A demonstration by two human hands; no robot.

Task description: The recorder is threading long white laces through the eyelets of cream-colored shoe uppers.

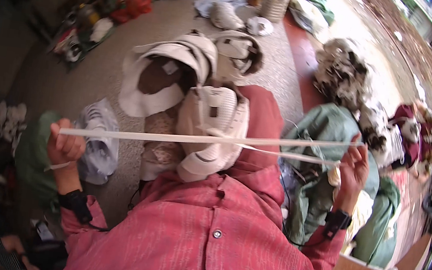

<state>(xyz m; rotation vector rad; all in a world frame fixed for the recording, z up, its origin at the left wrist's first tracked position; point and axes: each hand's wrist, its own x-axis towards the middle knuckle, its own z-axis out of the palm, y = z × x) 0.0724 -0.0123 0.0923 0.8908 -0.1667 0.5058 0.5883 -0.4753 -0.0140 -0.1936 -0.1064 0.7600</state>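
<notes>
Head view, from the left: a dark green fabric sack stands beside the left hand, whose fingers curl into a loose fist. Its thumb and forefinger pinch one end of a long, flat off-white strip. The strip runs nearly straight to the right, apparently because the hands are spread well apart and draw it taut. Just right of the left hand, a clear plastic bag lies on the grey floor, seemingly keeping its white contents together.

Farther off, nested cream caps with dark brown linings sit one inside another, which probably saves room and keeps them within reach. Near the middle, a cream cap with a ribbed crown rests beside the red-trousered right thigh, the lap likely serving as its support. The strip passes in front of this cap; a narrower pale strand leads from there toward the right hand, though I cannot tell whether both are one piece.

On the right, the right hand is half curled, one finger raised, gripping the strip's other end near the fingertips. Behind it slumps a grey-green sack; farther right, white and brown cloth pieces lie heaped.
</notes>
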